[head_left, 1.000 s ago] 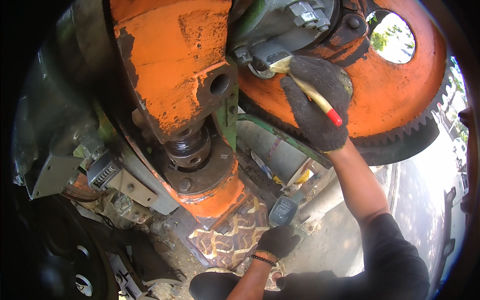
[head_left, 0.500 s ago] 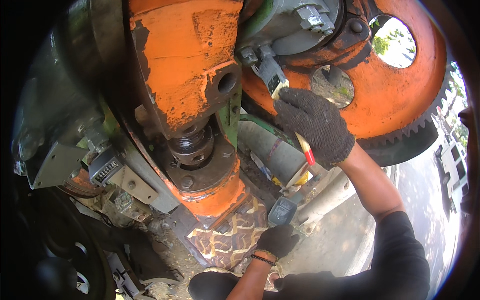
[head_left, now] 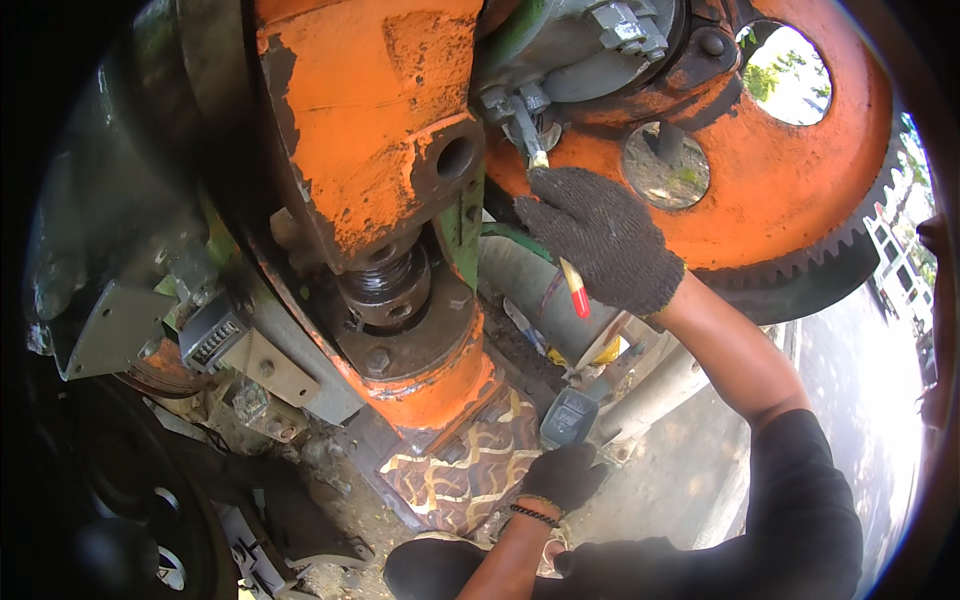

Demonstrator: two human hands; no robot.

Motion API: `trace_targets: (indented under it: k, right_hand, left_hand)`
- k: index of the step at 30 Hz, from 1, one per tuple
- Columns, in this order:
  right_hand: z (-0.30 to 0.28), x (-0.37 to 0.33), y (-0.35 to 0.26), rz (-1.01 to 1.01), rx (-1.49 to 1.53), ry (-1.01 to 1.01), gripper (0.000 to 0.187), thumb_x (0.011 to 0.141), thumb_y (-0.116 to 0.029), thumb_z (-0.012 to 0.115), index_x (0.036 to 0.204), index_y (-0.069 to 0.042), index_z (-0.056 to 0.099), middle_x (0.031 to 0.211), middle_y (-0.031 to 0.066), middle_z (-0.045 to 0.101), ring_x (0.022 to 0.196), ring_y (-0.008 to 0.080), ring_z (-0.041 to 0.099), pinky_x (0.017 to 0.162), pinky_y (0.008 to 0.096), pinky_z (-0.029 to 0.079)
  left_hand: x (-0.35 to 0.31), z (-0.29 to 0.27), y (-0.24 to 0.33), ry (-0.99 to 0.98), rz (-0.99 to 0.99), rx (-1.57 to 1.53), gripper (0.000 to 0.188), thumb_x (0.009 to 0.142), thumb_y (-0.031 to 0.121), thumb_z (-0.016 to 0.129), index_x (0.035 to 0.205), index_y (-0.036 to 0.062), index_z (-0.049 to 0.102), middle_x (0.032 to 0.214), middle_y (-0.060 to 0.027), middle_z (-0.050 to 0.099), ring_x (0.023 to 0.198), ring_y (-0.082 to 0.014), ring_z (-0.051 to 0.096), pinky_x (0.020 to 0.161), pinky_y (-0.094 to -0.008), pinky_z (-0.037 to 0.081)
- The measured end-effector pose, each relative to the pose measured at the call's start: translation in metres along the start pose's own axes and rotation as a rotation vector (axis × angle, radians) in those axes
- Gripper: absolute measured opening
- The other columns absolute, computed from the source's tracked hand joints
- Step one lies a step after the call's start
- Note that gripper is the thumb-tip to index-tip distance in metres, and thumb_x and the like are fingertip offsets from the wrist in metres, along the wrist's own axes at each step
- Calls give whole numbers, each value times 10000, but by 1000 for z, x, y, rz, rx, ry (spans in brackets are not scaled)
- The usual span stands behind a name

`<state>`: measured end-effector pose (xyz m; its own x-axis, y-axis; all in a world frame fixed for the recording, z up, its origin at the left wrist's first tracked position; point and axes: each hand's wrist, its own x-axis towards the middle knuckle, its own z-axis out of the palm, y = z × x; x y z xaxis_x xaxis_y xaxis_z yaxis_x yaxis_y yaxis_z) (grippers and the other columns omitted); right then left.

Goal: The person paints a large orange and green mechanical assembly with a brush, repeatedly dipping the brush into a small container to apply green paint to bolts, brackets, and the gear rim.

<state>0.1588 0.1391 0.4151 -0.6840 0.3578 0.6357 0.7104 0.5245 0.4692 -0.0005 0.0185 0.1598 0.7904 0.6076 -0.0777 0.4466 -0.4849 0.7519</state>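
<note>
Up at the hub, the right hand (head_left: 600, 240) is working in a dark knitted glove, and its grip is closing firmly around the brush (head_left: 578, 295). The red-tipped handle is poking out below the palm, while the bristle end is pointing up toward the small bolts (head_left: 497, 104) on the lower side of the grey hub (head_left: 588, 80). The bristles are showing nearly edge-on, so firm contact is staying hard to call.

Down low, the left hand (head_left: 563, 476), gloved too, is sitting right beside the small grey container (head_left: 563, 441). Its fingers are hiding from this angle, so whether that grip is holding the container or hanging loose, I cannot tell.

And how far along are we? The hub, its big nut (head_left: 620, 28) and the small bolts are all wearing grey, so the brushing here is looking well advanced. Thin spots or gaps around the bolts are being too small to judge, and the brush being up there is suggesting that this corner is not finished.

Elsewhere, the orange gear wheel (head_left: 765, 190) is showing dark smears near the hub, and the orange block (head_left: 380, 110) is baring dark, chipped patches along its edges. No grey is showing on those orange faces; whether they are waiting for any coat, the view is not telling.
</note>
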Motion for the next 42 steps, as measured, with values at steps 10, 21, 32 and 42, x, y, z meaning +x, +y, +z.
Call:
trace_targets:
  k: [10, 21, 32, 42]
  right_hand:
    - [4, 11, -4, 149, 110, 175, 490, 816, -40, 789, 1294, -48, 685, 1310, 243, 662, 1149, 455, 689, 924, 498, 588]
    - [3, 14, -4, 157, 161, 181, 442, 835, -32, 790, 1264, -64, 690, 1286, 210, 673, 1137, 427, 696, 898, 472, 597]
    - [-3, 11, -13, 182, 150, 111, 463, 831, -68, 778, 1286, -62, 690, 1302, 222, 668, 1181, 432, 676, 903, 485, 594]
    - [-1, -1, -23, 172, 147, 66, 501, 791, -41, 770, 1286, -45, 692, 1311, 234, 653, 1156, 451, 683, 940, 491, 581]
  left_hand:
    - [2, -1, 0, -44, -2, 39, 429, 998, 463, 575, 1095, 69, 716, 1102, -192, 752, 1040, -415, 725, 905, -549, 570]
    - [3, 0, 3, -82, -8, 37, 433, 1004, 470, 571, 1084, 68, 712, 1117, -196, 745, 1058, -417, 716, 919, -540, 562]
    - [2, -5, 8, -122, -29, 45, 438, 1009, 474, 567, 1118, 74, 708, 1146, -193, 744, 1091, -413, 711, 937, -533, 560]
    - [-2, 0, 3, -58, 11, 59, 426, 1008, 474, 555, 1102, 84, 701, 1123, -187, 744, 1068, -406, 713, 920, -533, 559]
